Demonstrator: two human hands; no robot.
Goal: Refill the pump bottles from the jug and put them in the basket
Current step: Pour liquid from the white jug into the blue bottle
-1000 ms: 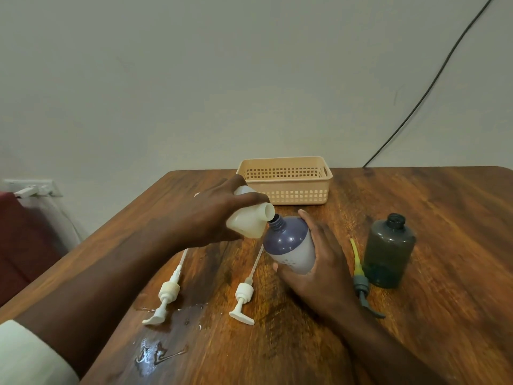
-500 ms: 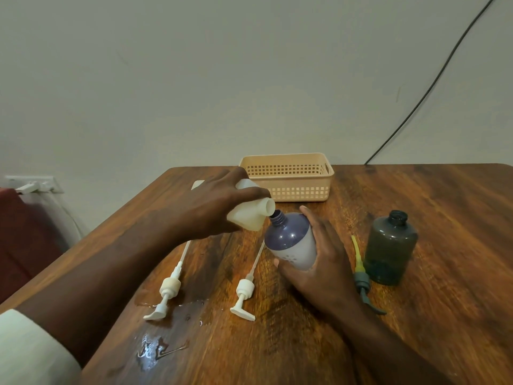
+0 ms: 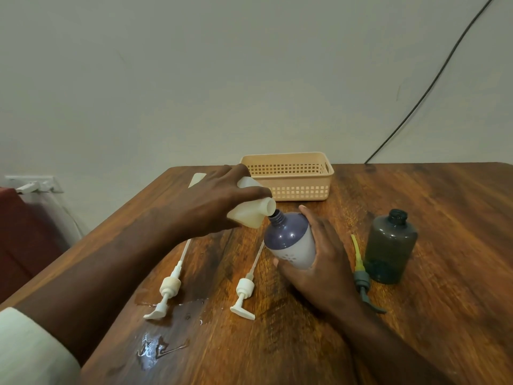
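My left hand [image 3: 213, 201] grips a cream plastic jug [image 3: 251, 213], tipped to the right so its open spout sits just over the neck of a purple and white bottle [image 3: 291, 240]. My right hand [image 3: 322, 262] holds that bottle, leaning it left toward the spout. A dark grey bottle [image 3: 390, 245] stands open and upright to the right. Its grey pump with a yellow tube [image 3: 361, 273] lies beside it. Two white pumps [image 3: 169, 287] [image 3: 245, 290] lie flat on the table. The peach basket [image 3: 288, 176] stands behind, holding nothing I can see.
The wooden table [image 3: 416, 329] has a wet spill [image 3: 163, 345] near its front left, around the left pump's nozzle. A black cable [image 3: 433, 84] runs down the wall at the right. Something red [image 3: 25, 234] stands off the table's left edge.
The jug's spout has come closer to the purple bottle's neck and the bottle leans a little more toward it. The view has shifted slightly. The items lying on the table stay put.
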